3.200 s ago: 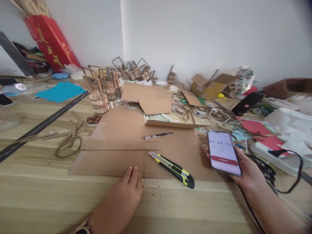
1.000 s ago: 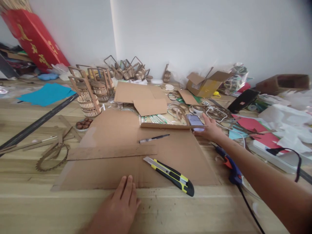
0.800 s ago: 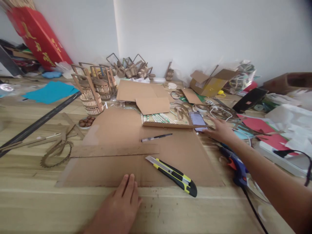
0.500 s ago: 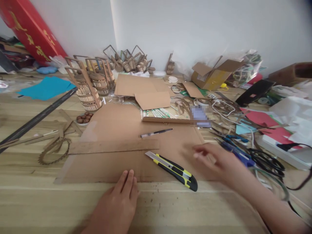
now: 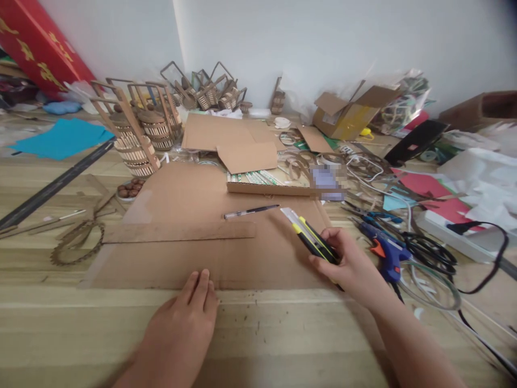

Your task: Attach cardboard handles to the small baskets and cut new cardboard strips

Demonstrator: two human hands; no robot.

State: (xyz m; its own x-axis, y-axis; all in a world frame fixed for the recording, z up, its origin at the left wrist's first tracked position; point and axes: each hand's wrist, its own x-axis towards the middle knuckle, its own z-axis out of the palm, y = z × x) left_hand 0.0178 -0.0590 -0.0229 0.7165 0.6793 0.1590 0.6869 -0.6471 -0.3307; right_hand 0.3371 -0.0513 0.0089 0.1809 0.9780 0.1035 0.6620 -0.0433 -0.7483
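My right hand is closed around a black and yellow utility knife, its blade out and pointing up and left over the cardboard sheet. Flat on the sheet's near edge rests my left hand, fingers stretched and holding nothing. A thin brown strip lies across the sheet beyond my left hand. Just past the strip's right end is a black pen.
Small woven baskets stand back left near a bowl of nuts. An open shallow box sits beyond the pen. On the right are a blue glue gun, cables, and a white power strip.
My right hand has taken hold of the utility knife and lifted it off the cardboard, turning its blade up and away. My left hand stays on the sheet; the view has shifted slightly.
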